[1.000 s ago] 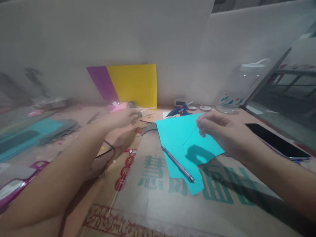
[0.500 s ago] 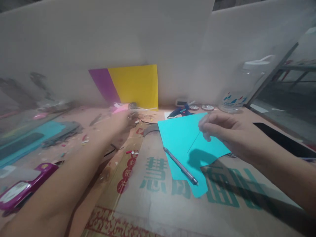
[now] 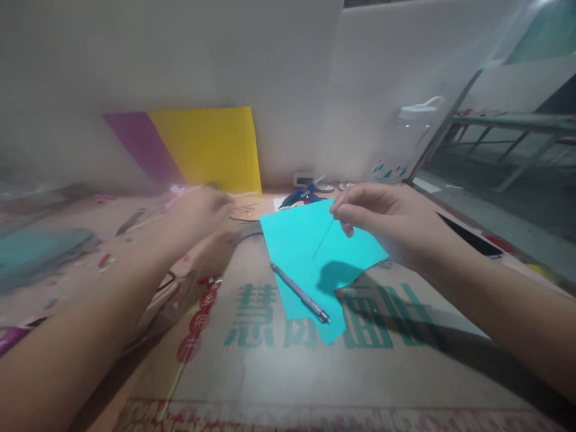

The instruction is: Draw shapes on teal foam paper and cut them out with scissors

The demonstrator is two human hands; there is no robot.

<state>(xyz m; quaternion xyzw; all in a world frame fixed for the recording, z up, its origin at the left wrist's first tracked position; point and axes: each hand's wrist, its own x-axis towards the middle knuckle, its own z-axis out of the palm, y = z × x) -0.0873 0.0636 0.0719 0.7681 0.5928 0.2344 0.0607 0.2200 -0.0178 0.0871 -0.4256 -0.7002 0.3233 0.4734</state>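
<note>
My right hand (image 3: pixel 371 216) is closed in a pinch on a thin, dark, wire-like strand (image 3: pixel 322 241), which slants down to the left above a turquoise paper sheet (image 3: pixel 297 237). Below it, a grey pen (image 3: pixel 300 294) lies across the sheet's lower left part. My left hand (image 3: pixel 200 213) reaches to the back left of the table, beside a few thin sticks (image 3: pixel 245 210). Motion smears its fingers, so its grip cannot be made out. Something pink is partly hidden behind that hand.
Printed cardboard (image 3: pixel 252 378) lies under the sheet. Behind stand a blue glue gun (image 3: pixel 300 195), a yellow and purple sheet (image 3: pixel 209 147) against the wall, and a clear jug (image 3: pixel 398 144). A black phone (image 3: pixel 468 235) lies at right; small scraps (image 3: pixel 105 261) litter the left.
The view has swung right, so things sit further left in it. My left hand now covers more of the pink thing. My right hand keeps its pinch on the strand above the sheet.
</note>
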